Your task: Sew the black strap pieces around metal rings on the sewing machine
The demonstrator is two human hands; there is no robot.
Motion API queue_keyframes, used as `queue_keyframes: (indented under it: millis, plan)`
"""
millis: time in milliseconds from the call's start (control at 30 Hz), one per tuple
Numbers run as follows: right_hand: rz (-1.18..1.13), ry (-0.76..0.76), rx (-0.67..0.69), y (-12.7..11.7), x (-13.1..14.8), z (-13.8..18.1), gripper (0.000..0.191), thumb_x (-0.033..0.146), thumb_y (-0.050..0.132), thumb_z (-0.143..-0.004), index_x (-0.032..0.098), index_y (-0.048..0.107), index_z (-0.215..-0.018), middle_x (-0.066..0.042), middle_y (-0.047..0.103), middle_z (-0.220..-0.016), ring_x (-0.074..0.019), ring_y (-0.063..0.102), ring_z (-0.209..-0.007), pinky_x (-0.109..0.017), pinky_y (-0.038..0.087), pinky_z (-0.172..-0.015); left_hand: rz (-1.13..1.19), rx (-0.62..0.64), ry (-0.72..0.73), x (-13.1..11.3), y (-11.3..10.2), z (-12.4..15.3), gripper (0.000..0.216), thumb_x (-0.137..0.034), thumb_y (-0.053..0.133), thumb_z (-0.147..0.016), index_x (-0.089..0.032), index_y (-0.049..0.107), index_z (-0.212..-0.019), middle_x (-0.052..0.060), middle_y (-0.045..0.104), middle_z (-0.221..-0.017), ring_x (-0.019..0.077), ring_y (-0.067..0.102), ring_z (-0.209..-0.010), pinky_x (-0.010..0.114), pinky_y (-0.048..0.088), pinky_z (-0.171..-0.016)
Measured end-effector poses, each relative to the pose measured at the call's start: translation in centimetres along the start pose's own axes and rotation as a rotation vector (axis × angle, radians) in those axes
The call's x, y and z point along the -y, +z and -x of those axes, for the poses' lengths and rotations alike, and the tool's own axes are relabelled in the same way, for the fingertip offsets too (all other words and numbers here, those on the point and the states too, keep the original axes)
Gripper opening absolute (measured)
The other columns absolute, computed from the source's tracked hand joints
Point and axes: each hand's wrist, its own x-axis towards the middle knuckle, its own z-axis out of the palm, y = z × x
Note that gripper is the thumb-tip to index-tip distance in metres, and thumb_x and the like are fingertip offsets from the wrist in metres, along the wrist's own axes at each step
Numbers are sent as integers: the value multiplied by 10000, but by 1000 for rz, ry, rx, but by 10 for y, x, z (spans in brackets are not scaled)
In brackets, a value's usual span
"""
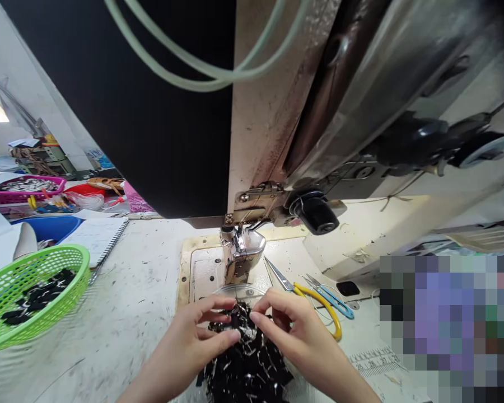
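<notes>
A heap of small black pieces with shiny light bits (247,364) lies in front of me, with a clear round rim (241,288) showing behind it. My left hand (197,341) is at the heap's left side, thumb and fingers curved but apart, with no piece visibly gripped. On the right side, my right hand (294,324) has its thumb and index fingertips pinched together over the heap. What lies in that pinch, if anything, is too small to make out. Just beyond both hands stands the sewing machine's raised post (241,254) with its metal presser parts.
Yellow-handled scissors (319,302) and blue-handled snips (334,299) lie right of the post. A green basket (78,274) with black pieces stands at left, near a spiral notebook (109,238) and blue bin (63,226). The machine head (260,112) hangs overhead. A ruler (373,361) lies right.
</notes>
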Motion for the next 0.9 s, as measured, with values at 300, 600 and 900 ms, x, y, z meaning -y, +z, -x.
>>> queue_keyframes:
  millis: [300, 600, 900]
  plan:
    - [-108, 23, 2, -1, 2, 9, 205, 310, 612, -896, 198, 661, -732, 28, 513, -655, -139, 430, -596, -270, 314, -562, 165, -25, 94, 6, 21, -8, 209, -323, 785, -767, -191, 625, -789, -2, 658, -790, 167, 606, -766, 248, 471, -659]
    - [-236, 96, 20, -1, 1, 8, 235, 395, 602, -918, 204, 689, -812, 23, 530, -677, -143, 445, -631, -273, 341, -586, 293, -8, 5, 7, 18, -8, 234, -346, 833, -735, -169, 684, -772, -25, 659, -639, 133, 589, -644, 244, 448, -648]
    - [-513, 175, 4, 4, 0, 9, 338, 388, 747, -796, 231, 730, -1095, -32, 673, -902, -132, 514, -657, -218, 426, -515, 401, -19, 25, 6, 19, -5, 307, -446, 839, -724, -168, 731, -800, -13, 672, -637, 135, 598, -656, 239, 462, -654]
